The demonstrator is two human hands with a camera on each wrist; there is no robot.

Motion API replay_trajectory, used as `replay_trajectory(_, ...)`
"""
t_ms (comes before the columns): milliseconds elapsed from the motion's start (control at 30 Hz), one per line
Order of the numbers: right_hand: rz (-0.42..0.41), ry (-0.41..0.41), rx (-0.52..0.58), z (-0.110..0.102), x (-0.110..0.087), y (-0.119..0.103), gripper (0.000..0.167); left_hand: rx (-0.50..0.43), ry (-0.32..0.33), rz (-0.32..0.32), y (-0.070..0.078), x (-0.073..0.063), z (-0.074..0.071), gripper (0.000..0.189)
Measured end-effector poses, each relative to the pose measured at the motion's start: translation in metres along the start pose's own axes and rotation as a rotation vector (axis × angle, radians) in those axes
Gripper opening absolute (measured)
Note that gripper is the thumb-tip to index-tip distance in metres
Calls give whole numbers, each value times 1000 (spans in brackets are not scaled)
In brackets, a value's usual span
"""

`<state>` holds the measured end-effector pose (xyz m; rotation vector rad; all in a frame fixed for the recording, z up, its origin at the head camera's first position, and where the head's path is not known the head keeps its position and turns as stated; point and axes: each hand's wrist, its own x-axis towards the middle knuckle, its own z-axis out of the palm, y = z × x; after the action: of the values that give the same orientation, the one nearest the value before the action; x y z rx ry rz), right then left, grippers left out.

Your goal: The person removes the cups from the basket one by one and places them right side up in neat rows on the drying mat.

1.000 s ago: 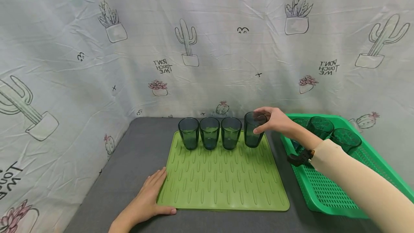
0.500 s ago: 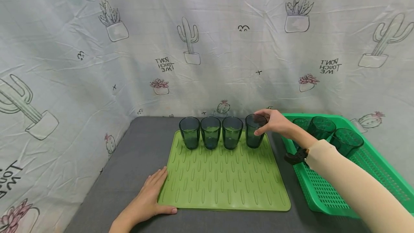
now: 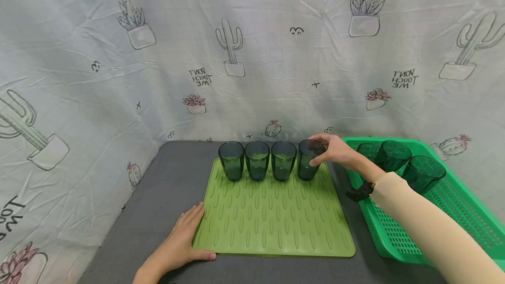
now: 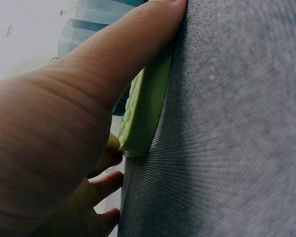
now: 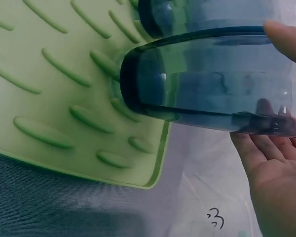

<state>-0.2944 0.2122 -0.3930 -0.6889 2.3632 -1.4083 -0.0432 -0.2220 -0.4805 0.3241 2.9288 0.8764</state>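
Observation:
My right hand (image 3: 335,150) grips a dark tinted drinking glass (image 3: 307,168) near its rim, thumb on the near side and fingers behind. This glass (image 5: 202,79) stands upright at the right end of a row, its base on the ribbed green mat (image 3: 272,218). To its left are three similar glasses: the nearest glass (image 3: 283,165), a middle glass (image 3: 257,165) and the leftmost glass (image 3: 231,165). My left hand (image 3: 177,240) rests at the mat's front left corner, fingers extended along the left edge and thumb by the front edge; its thumb (image 4: 113,44) lies across the left wrist view.
A green plastic basket (image 3: 378,240) stands to the right, with three more tinted glasses (image 3: 424,174) at its back, partly behind my right forearm. Grey cloth (image 3: 146,196) covers the table. A white curtain (image 3: 268,56) printed with cacti hangs behind.
The right hand has lowered the glass slightly onto the mat and shifted it a little left, nearer the row. The left hand has stayed in place.

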Motion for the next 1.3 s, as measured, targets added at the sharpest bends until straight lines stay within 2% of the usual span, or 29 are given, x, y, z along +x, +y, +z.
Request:
replay_trajectory(233,-49,-28,-113,3,-2,-2,81,-9,-11,-4,0,2,-1,128)
replay_trajectory(933,-41,-12,-115,3,0,4,86,-6,-10,-4,0,1,-2,129)
replay_trajectory(1300,-35,-16,-57,5,1,10,87,11,4,13,-1,1,0,127)
